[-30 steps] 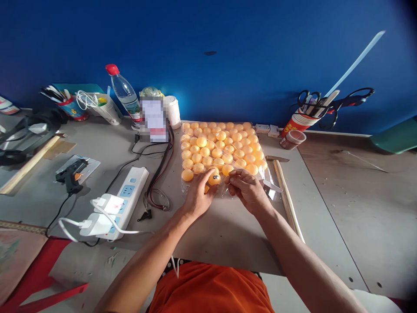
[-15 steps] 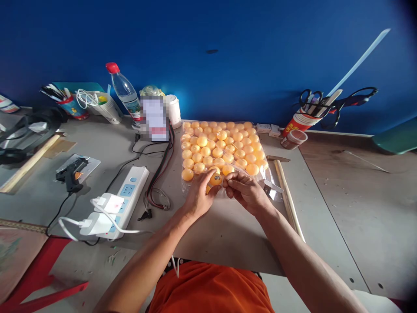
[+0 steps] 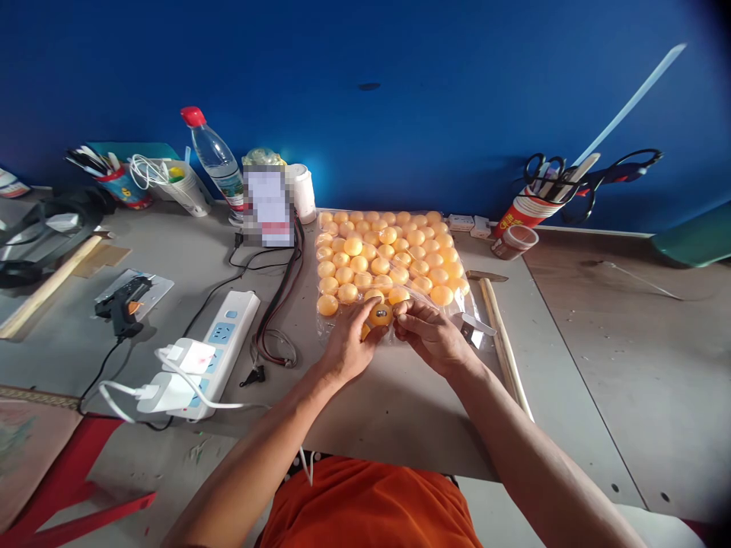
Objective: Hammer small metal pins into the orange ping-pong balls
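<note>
My left hand (image 3: 346, 342) grips an orange ball (image 3: 380, 313) with a small dark mark on it, just in front of a clear plastic bag (image 3: 471, 308) packed with several orange balls (image 3: 388, 255). My right hand (image 3: 431, 335) is closed in a pinch right beside the ball, its fingertips touching it. What the pinch holds is too small to make out. Both hands rest at the bag's near edge, on the grey table (image 3: 400, 403).
A white power strip (image 3: 220, 342) with plugged chargers and dark cables (image 3: 277, 304) lie to the left. A glue gun (image 3: 122, 301) sits further left. A wooden stick (image 3: 505, 346) lies right of the bag. A water bottle (image 3: 214, 160), cups with pens and scissors (image 3: 540, 194) line the blue wall.
My right hand has moved left, closing the gap until its pinched fingers touch the ball held by my left hand. The left hand has stayed in place.
</note>
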`<action>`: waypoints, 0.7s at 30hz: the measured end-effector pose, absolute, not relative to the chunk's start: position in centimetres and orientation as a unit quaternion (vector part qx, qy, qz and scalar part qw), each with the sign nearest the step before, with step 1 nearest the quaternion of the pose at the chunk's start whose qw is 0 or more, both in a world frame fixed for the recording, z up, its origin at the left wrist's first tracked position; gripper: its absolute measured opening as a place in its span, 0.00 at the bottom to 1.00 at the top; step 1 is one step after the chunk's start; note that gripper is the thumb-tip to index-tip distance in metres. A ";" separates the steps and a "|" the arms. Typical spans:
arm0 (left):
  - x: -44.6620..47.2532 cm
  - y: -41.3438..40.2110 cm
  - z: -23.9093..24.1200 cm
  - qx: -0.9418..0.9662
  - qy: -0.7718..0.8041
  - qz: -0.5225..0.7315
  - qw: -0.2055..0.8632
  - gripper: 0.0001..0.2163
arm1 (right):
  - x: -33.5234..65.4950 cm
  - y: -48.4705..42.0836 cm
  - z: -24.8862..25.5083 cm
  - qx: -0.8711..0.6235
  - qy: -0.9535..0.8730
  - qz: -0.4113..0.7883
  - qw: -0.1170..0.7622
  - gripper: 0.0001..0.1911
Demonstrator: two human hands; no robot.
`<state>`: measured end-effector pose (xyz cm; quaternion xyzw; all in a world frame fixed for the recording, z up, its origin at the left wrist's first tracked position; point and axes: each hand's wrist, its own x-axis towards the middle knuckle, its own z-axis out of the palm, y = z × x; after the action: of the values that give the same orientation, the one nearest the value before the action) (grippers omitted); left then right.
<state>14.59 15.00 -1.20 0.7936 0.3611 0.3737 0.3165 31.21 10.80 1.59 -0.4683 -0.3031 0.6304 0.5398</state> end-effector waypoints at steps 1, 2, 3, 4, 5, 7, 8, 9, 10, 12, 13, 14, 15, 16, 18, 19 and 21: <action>14.6 15.0 -1.2 0.795 0.359 0.373 0.315 0.21 | 31.2 10.8 1.5 -0.471 -0.304 0.628 0.539 0.17; 14.6 15.0 -1.3 0.797 0.357 0.373 0.314 0.21 | 31.2 10.9 1.4 -0.474 -0.307 0.627 0.538 0.18; 14.5 15.0 -1.4 0.799 0.355 0.372 0.311 0.21 | 31.1 10.9 1.4 -0.474 -0.312 0.625 0.536 0.18; 14.5 15.0 -1.4 0.802 0.354 0.372 0.306 0.21 | 31.1 10.9 1.3 -0.472 -0.318 0.625 0.533 0.17; 14.5 15.0 -1.5 0.805 0.351 0.372 0.301 0.21 | 31.1 11.0 1.2 -0.469 -0.323 0.627 0.531 0.17; 14.5 15.0 -1.6 0.812 0.344 0.374 0.288 0.21 | 31.0 11.0 1.1 -0.458 -0.326 0.636 0.530 0.16; 14.5 15.1 -1.6 0.815 0.339 0.376 0.282 0.21 | 31.0 11.0 1.0 -0.452 -0.322 0.641 0.530 0.15; 14.5 15.1 -1.6 0.819 0.334 0.377 0.276 0.21 | 31.0 11.0 0.9 -0.446 -0.318 0.647 0.530 0.15; 14.5 15.1 -1.5 0.821 0.329 0.379 0.271 0.21 | 30.9 11.0 0.9 -0.441 -0.313 0.653 0.530 0.14; 14.5 15.1 -1.5 0.825 0.323 0.382 0.264 0.21 | 30.9 11.0 0.8 -0.435 -0.305 0.662 0.529 0.14; 14.5 15.1 -1.5 0.826 0.321 0.382 0.261 0.20 | 30.9 10.9 0.7 -0.435 -0.302 0.664 0.528 0.14; 14.5 15.1 -1.6 0.827 0.321 0.383 0.258 0.20 | 30.9 10.9 0.7 -0.434 -0.299 0.666 0.528 0.14; 14.4 15.1 -1.6 0.828 0.320 0.382 0.255 0.21 | 30.9 10.9 0.7 -0.435 -0.296 0.667 0.527 0.14; 14.4 15.1 -1.7 0.830 0.320 0.381 0.253 0.21 | 30.9 10.9 0.7 -0.435 -0.293 0.668 0.528 0.14; 14.4 15.0 -1.8 0.832 0.319 0.378 0.250 0.22 | 30.9 10.9 0.7 -0.437 -0.284 0.670 0.528 0.14; 14.4 15.0 -1.8 0.833 0.318 0.378 0.250 0.22 | 30.9 10.9 0.8 -0.438 -0.278 0.672 0.529 0.14; 14.4 15.0 -1.8 0.834 0.317 0.377 0.250 0.22 | 31.0 10.9 0.8 -0.438 -0.268 0.675 0.530 0.14</action>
<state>14.40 15.04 -1.84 0.8339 0.3165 0.3770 0.2497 30.95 10.90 0.82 -0.4385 -0.2683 0.6747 0.5296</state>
